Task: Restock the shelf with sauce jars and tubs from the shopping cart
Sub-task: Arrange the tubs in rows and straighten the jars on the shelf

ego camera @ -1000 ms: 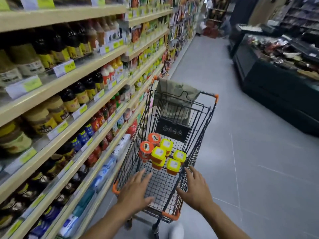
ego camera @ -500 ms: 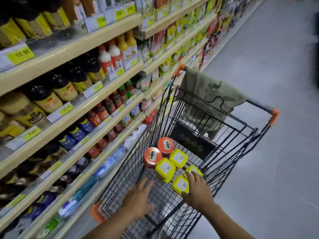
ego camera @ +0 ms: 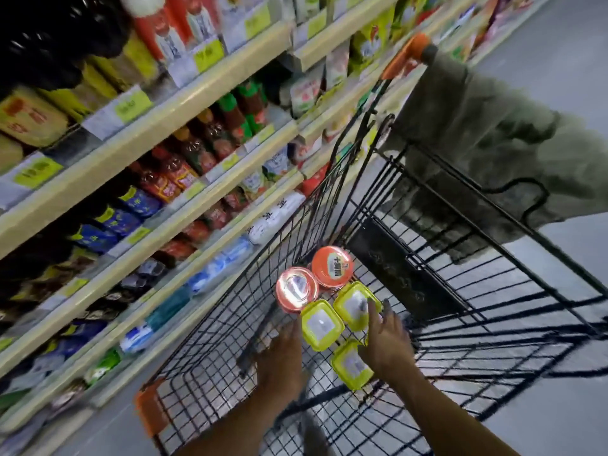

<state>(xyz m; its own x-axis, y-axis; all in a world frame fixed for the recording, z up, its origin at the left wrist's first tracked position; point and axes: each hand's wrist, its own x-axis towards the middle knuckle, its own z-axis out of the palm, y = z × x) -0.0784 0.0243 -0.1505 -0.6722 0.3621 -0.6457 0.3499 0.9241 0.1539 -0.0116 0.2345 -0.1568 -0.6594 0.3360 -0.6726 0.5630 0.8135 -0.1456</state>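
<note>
Left hand (ego camera: 279,360), right hand (ego camera: 388,343) inside cart (ego camera: 149,408) at yellow-lidded tubs (ego camera: 320,324); orange-lidded jars (ego camera: 332,266) beyond; shelf (ego camera: 158,126) left.

Two orange jars (ego camera: 332,266) and three yellow tubs (ego camera: 320,324).

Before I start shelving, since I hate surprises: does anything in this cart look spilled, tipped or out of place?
Only one thing: an olive-green cloth hangs over the shopping cart's far end, not stock. The orange-lidded jars and yellow-lidded tubs stand upright, lids on, with no spill visible.
</note>
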